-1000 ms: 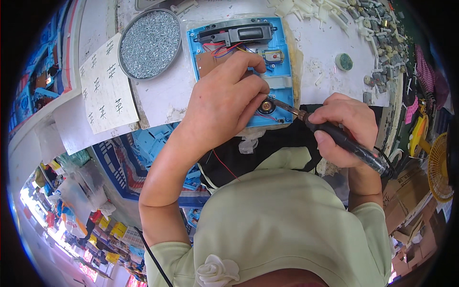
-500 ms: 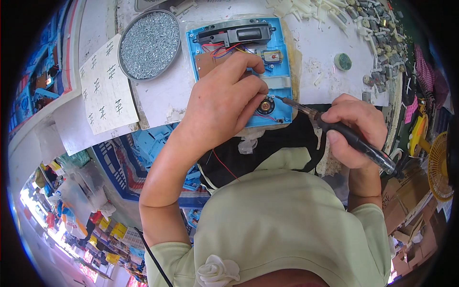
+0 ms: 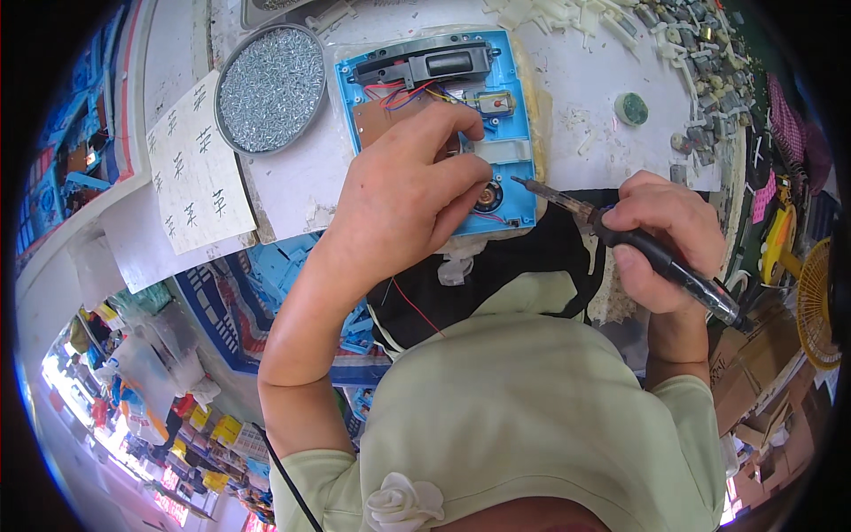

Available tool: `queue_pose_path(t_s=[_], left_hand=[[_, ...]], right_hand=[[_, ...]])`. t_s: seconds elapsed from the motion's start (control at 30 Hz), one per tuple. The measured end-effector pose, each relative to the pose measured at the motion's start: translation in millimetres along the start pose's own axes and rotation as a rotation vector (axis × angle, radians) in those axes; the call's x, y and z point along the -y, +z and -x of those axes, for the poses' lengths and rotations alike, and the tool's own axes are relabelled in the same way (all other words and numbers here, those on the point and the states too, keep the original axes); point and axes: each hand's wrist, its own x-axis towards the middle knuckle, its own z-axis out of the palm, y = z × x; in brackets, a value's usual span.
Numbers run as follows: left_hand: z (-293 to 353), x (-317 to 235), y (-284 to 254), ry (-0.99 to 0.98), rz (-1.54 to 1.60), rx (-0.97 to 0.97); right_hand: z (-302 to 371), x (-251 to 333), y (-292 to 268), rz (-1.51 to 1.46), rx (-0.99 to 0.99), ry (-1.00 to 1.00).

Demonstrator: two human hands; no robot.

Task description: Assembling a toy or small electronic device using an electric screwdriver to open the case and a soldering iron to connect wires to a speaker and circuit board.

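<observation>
A light-blue plastic housing (image 3: 521, 202) lies on the bench in front of me. It contains a black plastic part (image 3: 448, 64), a small metal motor (image 3: 496, 104), a brown board (image 3: 377, 120), coloured wires and a round black speaker (image 3: 488, 197). My left hand (image 3: 403, 191) is over the housing, fingers bent and closed beside the speaker; whatever they pinch is hidden. In my right hand (image 3: 669, 238) is a soldering iron (image 3: 651, 253) with a black handle. Its tip points left, above the housing's right edge near the speaker.
A round tray of small screws (image 3: 271, 89) stands left of the housing, beside a handwritten paper sheet (image 3: 197, 168). At the far right lie heaps of small motors (image 3: 705, 97) and white plastic parts (image 3: 581, 22). A small green round tin (image 3: 631, 108) sits nearer.
The housing and bench have shifted slightly left in view. My left hand stays at the speaker with little change, and the iron's tip remains close to the housing's right edge.
</observation>
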Motion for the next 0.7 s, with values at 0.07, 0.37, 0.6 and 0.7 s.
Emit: queue_pose_path(t_s=[0.07, 0.37, 0.6, 0.7], left_hand=[[0, 0, 0, -0.003, 0.004, 0.003], [-4, -2, -5, 0.062, -0.077, 0.048], [-5, -3, -8, 0.127, -0.223, 0.094], [-5, -5, -8, 0.128, -0.245, 0.121]], right_hand=[[0, 0, 1, 0.009, 0.027, 0.006], [-2, -5, 11, 0.043, 0.075, -0.025], [-4, -4, 10, 0.056, 0.1, -0.006], [-5, -4, 11, 0.062, 0.099, -0.025]])
